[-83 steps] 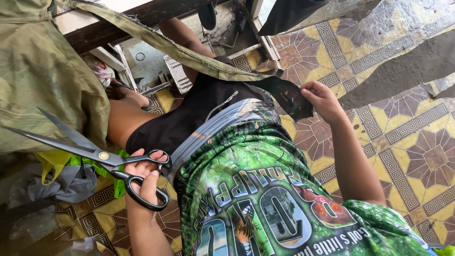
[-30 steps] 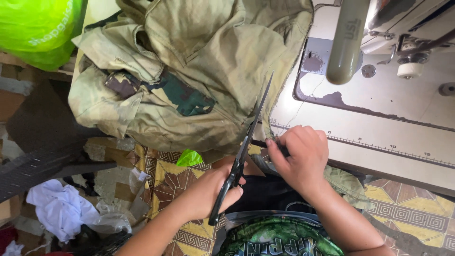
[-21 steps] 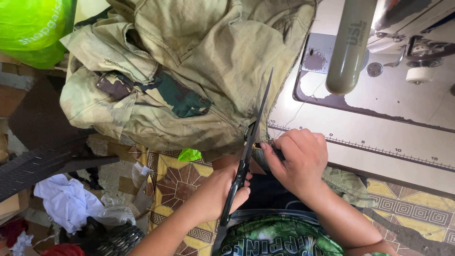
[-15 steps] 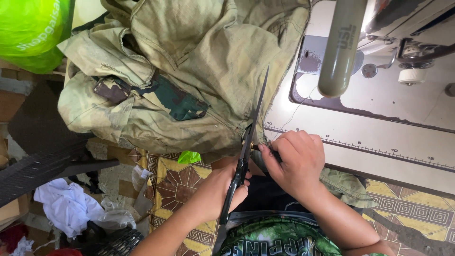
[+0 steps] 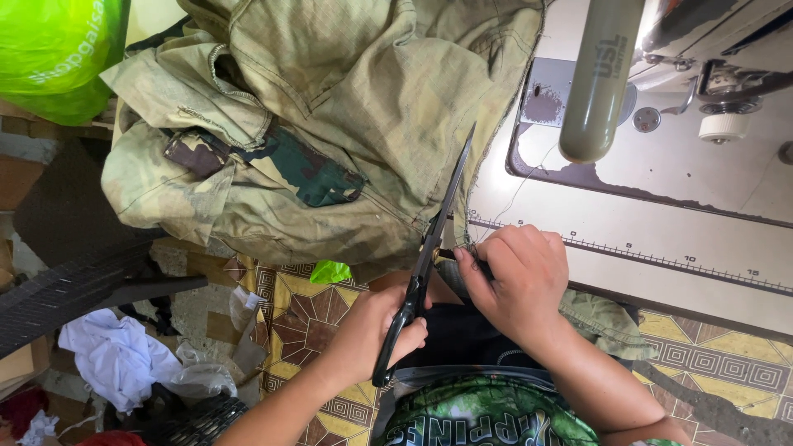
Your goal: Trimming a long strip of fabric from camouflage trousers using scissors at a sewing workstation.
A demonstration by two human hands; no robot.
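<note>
My left hand grips the black handles of a pair of long scissors, whose blades point up and away along the edge of a large olive-green camouflage garment. My right hand is closed beside the scissors' pivot, pinching a small dark strip of fabric at the blades. The two hands almost touch, just in front of the sewing table's front edge.
A sewing machine stands on a worn white table with a ruler strip along its front. A bright green bag sits top left. Fabric scraps and a dark chair crowd the patterned tile floor.
Since 2.8 s ago my view swung from my lap to the table and garment. Over the last second the hands and scissors stayed nearly still, the right hand closing in on the blades.
</note>
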